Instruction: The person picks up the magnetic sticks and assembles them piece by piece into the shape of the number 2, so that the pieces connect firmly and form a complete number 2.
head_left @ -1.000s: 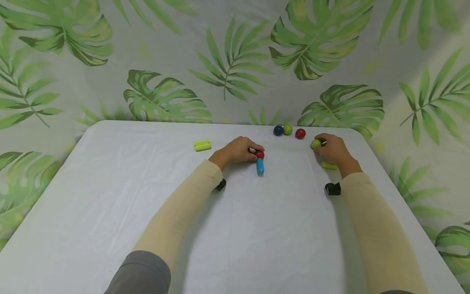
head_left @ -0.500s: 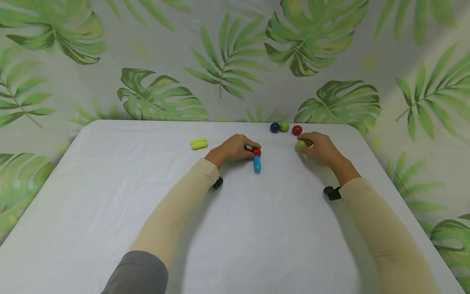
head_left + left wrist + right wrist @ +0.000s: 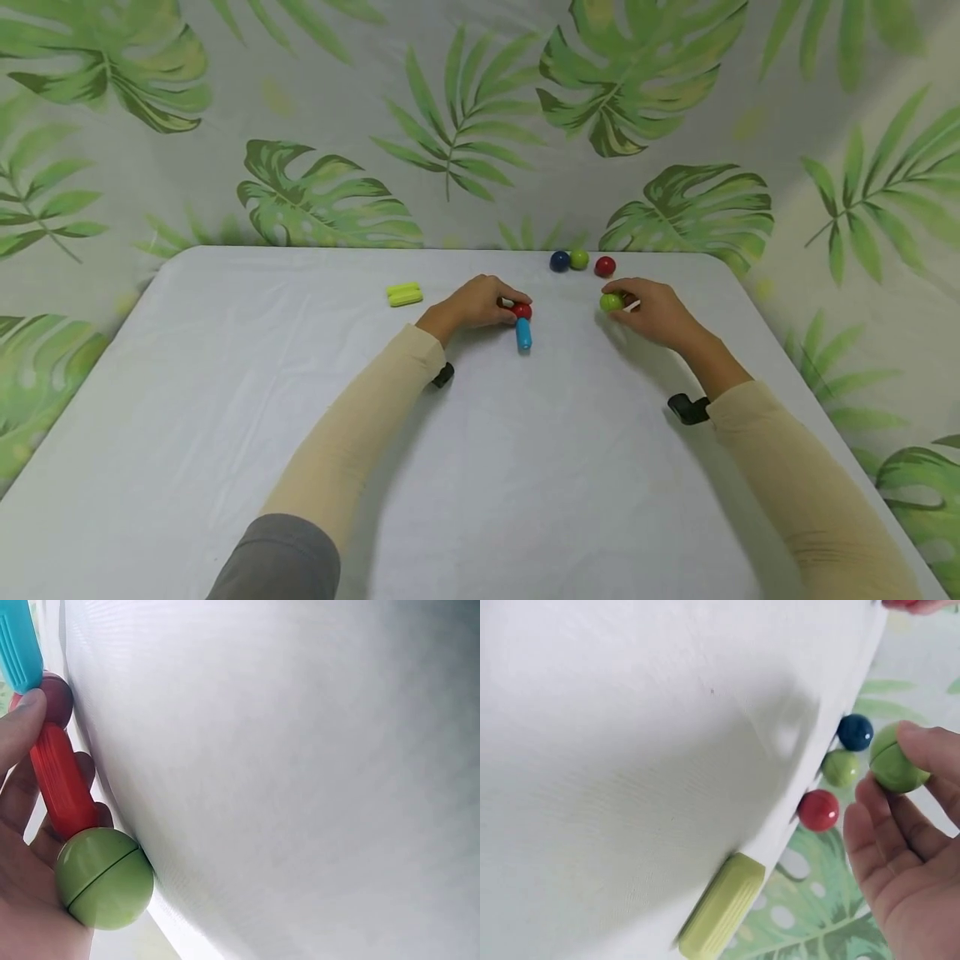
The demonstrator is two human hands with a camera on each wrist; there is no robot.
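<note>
My left hand (image 3: 483,302) grips a joined chain of toy rods and balls at table level. In the left wrist view the chain runs from a light blue rod (image 3: 21,645) through a red ball (image 3: 58,700) and a red rod (image 3: 66,780) to a green ball (image 3: 105,877). My left thumb presses on the red ball, with fingers behind the red rod. To the right, my right hand (image 3: 652,312) pinches a single green ball (image 3: 896,761) between thumb and fingers, apart from the chain.
Near the back edge sit a dark blue ball (image 3: 559,262), another green ball (image 3: 578,260) and a separate red ball (image 3: 605,267). Two yellow-green rods (image 3: 405,293) lie side by side at left. Another yellow-green rod (image 3: 724,907) shows in the right wrist view.
My right hand has moved left with the green ball, away from the yellow-green rod at right, and slightly nearer the chain. My left hand keeps its hold almost in place.
</note>
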